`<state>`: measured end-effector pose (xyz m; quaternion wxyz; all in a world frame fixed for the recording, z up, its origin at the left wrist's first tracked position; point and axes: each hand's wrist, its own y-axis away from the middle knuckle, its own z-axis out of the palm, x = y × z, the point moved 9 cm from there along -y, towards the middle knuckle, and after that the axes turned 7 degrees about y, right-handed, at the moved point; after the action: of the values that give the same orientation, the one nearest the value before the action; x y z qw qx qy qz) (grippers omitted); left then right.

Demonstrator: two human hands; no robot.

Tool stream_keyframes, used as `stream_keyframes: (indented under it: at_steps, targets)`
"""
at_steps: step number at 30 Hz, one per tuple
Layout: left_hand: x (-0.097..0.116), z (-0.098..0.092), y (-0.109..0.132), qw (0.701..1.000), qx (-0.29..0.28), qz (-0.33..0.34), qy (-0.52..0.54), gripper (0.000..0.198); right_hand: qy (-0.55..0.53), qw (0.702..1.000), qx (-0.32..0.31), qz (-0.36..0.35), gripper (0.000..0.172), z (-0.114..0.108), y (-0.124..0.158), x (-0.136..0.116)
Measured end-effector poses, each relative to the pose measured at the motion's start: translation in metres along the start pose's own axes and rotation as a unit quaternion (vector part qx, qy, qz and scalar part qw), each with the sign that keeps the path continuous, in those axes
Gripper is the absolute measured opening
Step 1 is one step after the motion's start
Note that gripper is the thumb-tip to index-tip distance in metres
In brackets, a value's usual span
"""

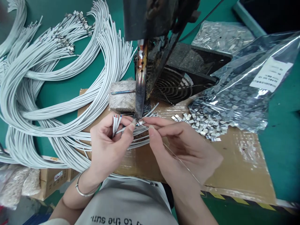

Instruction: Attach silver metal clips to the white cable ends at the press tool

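My left hand (112, 142) is closed round several white cables (115, 126), whose stripped ends show coloured cores. Its thumb and forefinger pinch near a small metal connector (141, 123). A thin silvery solder wire (179, 160) runs through the closed fingers of my right hand (180, 142), its front end at the connector. Right above both fingertips is the tip of an upright soldering iron (140, 104) fixed in a stand. Whether the tip touches the connector I cannot tell, as the fingers partly cover it.
Left lie large looped bundles of white cable (44, 106), some with metal connectors. Behind the iron stands a black fan (175, 84), beside a pale block (122, 95). Loose metal connector shells (203, 125) spill from a clear bag (246, 93) onto the cardboard sheet (239, 165).
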<state>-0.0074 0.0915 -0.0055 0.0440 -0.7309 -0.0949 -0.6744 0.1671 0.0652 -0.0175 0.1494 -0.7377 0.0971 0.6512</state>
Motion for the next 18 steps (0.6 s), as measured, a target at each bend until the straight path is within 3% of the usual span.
stream_keyframes:
  at_steps: [18]
  targets:
    - [0.0003,-0.0028,0.0003,1.0,0.002,0.007,-0.017,0.014,0.008,0.998,-0.054,-0.022,0.022,0.0026,-0.001,-0.0013]
